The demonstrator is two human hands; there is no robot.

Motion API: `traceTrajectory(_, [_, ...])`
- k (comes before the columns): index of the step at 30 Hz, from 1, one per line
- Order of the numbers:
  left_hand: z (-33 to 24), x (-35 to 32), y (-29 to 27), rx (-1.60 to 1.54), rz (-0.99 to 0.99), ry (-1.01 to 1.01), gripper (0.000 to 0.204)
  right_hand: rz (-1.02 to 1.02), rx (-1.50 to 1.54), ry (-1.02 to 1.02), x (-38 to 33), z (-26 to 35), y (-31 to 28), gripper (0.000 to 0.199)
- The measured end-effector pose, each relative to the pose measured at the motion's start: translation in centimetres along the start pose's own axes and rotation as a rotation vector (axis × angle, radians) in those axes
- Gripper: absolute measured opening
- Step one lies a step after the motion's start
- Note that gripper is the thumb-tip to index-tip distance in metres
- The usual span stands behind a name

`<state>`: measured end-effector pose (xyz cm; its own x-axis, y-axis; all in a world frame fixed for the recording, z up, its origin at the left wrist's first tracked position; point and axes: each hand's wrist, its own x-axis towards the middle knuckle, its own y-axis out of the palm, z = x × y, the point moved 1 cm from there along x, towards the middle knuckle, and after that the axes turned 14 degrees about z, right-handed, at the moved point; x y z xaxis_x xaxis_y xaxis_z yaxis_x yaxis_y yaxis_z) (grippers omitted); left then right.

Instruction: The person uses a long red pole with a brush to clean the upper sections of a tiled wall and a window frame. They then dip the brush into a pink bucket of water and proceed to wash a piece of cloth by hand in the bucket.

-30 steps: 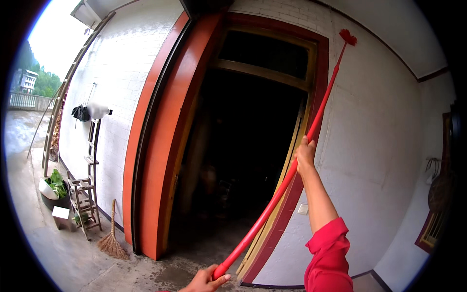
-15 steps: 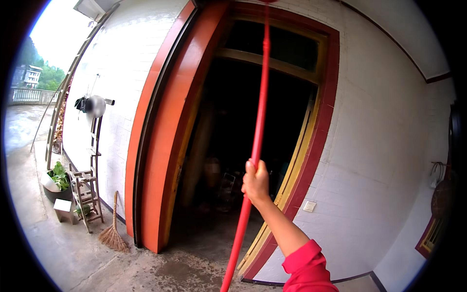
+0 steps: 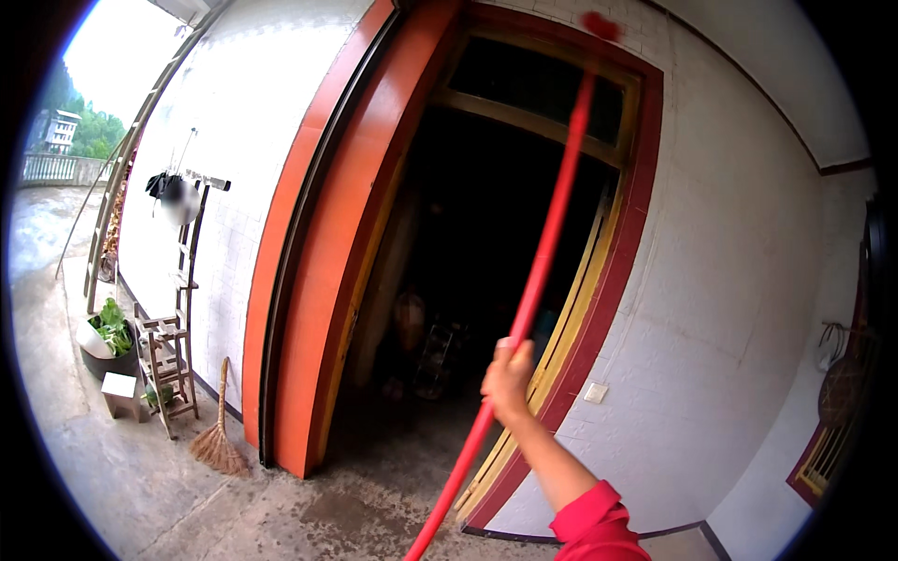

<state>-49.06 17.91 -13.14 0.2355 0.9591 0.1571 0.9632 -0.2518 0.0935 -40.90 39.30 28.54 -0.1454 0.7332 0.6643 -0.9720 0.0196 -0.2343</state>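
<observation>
Red pole [image 3: 554, 229]: long and thin, slanting up from the bottom edge toward the top right, in front of the dark doorway [image 3: 468, 215].
Weight: probably light for such a long stick, but likely to feel tippy with so much length up high.
Stiffness: looks firm, maybe a bit bendy toward the thin top.
Outside: smooth and shiny, so could slide in a wet hand; not likely to break easily.
Best place to hold: partway up with one hand to steer, near the low end with the other to keep steady.
Red head [image 3: 601, 26]: up by the top of the door frame [image 3: 645, 150]; maybe soft, too blurry to tell if touching anything.
Right hand [image 3: 508, 379]: around the lower part in view.
Fingers: curled close together, squeezing the pole.
Left hand: out of view; cannot tell how bent or straight.
Light switch [image 3: 596, 393]: on the white wall [image 3: 730, 280], right of the door frame.
Orange pillar [image 3: 360, 224]: left of the doorway.
Straw broom [image 3: 220, 447]: farther left, bristles down on the ground.
</observation>
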Motion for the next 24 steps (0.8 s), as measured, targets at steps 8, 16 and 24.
traceTrajectory(8, [-3.1, -2.1, 0.8, -0.08, -0.003, -0.047, 0.032, 0.243, 0.107, -0.035, -2.0, 1.8, 6.4, 0.022])
traceTrajectory(16, [-6.3, 0.3, -1.3, -0.077, -0.006, 0.091, 0.036, -0.03, 0.174, -0.043, 1.3, 3.0, -2.5, 0.023])
traceTrajectory(24, [-19.2, 16.0, 0.8, -0.001, 0.191, 0.219, 0.035, -0.147, 0.042, -0.128, 14.9, 7.0, -12.2, 0.03])
